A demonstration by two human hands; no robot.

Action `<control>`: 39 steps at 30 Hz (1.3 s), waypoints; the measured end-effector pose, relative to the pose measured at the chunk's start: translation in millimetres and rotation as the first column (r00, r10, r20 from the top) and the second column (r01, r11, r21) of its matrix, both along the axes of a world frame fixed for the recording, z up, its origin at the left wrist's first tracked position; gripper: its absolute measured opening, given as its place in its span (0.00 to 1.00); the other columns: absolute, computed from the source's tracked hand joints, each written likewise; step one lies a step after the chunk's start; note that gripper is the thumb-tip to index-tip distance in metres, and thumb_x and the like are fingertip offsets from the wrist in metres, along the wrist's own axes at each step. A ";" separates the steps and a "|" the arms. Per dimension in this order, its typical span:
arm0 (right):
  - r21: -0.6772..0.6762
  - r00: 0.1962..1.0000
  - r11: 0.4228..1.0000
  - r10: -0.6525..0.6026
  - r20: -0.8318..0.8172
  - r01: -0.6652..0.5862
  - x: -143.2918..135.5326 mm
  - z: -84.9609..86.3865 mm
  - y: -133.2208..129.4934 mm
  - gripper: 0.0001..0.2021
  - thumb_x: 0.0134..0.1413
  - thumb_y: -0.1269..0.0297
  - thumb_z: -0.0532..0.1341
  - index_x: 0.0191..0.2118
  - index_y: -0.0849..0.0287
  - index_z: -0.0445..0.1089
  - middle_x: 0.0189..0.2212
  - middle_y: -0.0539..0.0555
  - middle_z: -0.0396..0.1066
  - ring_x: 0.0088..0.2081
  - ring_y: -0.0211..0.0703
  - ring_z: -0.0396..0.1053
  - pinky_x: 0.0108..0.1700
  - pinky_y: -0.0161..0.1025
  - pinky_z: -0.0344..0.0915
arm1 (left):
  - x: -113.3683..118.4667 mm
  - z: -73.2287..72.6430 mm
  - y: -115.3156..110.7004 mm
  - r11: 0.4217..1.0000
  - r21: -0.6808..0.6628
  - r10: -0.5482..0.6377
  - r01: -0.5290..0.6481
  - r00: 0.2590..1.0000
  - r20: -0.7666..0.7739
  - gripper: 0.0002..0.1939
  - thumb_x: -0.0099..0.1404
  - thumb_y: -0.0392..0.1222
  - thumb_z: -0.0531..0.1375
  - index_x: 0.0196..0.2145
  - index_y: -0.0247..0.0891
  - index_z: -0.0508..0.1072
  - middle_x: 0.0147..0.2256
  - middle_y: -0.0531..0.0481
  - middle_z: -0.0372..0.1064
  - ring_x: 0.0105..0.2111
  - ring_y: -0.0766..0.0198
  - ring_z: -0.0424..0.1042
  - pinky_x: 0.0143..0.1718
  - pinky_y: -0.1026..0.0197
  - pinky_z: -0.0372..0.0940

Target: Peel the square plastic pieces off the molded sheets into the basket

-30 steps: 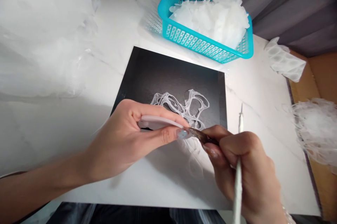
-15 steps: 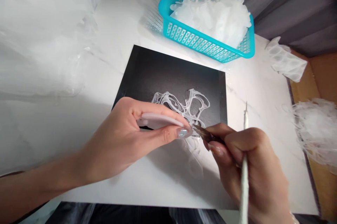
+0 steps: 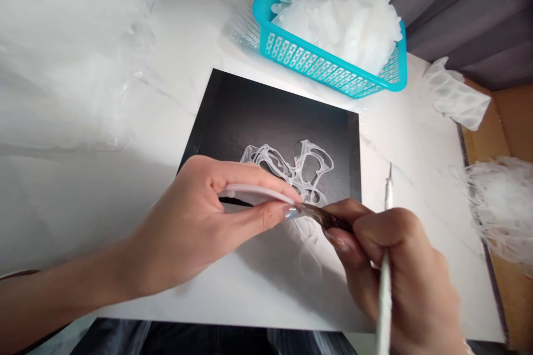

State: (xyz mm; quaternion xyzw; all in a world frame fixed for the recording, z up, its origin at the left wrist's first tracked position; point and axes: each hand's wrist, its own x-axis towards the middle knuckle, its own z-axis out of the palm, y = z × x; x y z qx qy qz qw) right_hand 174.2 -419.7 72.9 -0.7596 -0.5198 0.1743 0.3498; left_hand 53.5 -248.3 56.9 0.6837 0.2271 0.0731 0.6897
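Pinched between the thumb and fingers of my left hand point(image 3: 208, 221) is a thin, pale translucent piece point(image 3: 254, 194), seen nearly edge-on. My right hand point(image 3: 400, 266) grips a dark pointed blade point(image 3: 325, 217), whose tip meets the piece's right end beside my left thumb. A white pen-like tool point(image 3: 386, 288) also sits in my right hand, its thin metal tip pointing up. Behind the fingers, thin clear curled scraps point(image 3: 310, 169) lie on a black mat point(image 3: 266, 108).
A turquoise basket point(image 3: 328, 64) heaped with translucent pieces stands at the back. Plastic bags point(image 3: 62, 55) cover the left. At right are a patterned clear piece point(image 3: 456, 94), a tangle of clear scraps point(image 3: 503, 205) and a cardboard box point(image 3: 510, 308).
My right hand's blade has moved slightly left, so its tip now reaches the held piece's end at my left fingertips. The left hand keeps its pinch, with the thumb slightly shifted.
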 end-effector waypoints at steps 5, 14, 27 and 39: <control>-0.013 1.000 1.000 0.017 0.014 -0.017 0.9 1.1 -1.0 0.15 0.62 0.71 0.57 0.32 0.52 0.48 0.23 0.44 0.63 0.19 0.35 0.56 0.19 0.33 0.51 | 0.4 -1.3 -0.2 1.000 0.015 -0.001 0.001 1.000 0.003 0.03 0.60 0.45 0.66 0.30 0.52 0.82 0.32 0.59 0.79 0.30 0.64 0.75 0.37 0.65 0.70; -0.022 0.997 0.999 0.051 0.050 -0.050 3.5 -0.4 -0.4 0.14 0.63 0.73 0.57 0.32 0.52 0.48 0.24 0.44 0.64 0.20 0.33 0.59 0.20 0.31 0.55 | 0.6 -1.3 1.6 0.997 0.071 -0.021 0.020 1.000 0.007 0.04 0.60 0.44 0.66 0.30 0.50 0.82 0.31 0.58 0.79 0.30 0.63 0.76 0.36 0.66 0.69; 0.079 0.973 0.976 -0.210 0.098 0.203 5.7 -3.3 -8.3 0.12 0.62 0.67 0.59 0.31 0.52 0.54 0.23 0.46 0.66 0.26 0.37 0.69 0.24 0.33 0.60 | 3.0 -1.7 5.3 0.993 -0.111 -0.055 0.050 0.998 -0.039 0.05 0.63 0.42 0.65 0.32 0.46 0.83 0.33 0.57 0.80 0.34 0.67 0.77 0.40 0.69 0.70; 0.026 0.807 0.823 -0.563 0.178 0.568 100.7 -32.4 -36.0 0.12 0.62 0.57 0.60 0.34 0.52 0.56 0.25 0.49 0.63 0.22 0.39 0.58 0.23 0.38 0.52 | 3.1 -16.4 9.7 0.835 -0.550 -0.002 -0.009 1.000 -0.019 0.05 0.61 0.45 0.68 0.36 0.46 0.83 0.35 0.54 0.77 0.34 0.72 0.74 0.35 0.75 0.70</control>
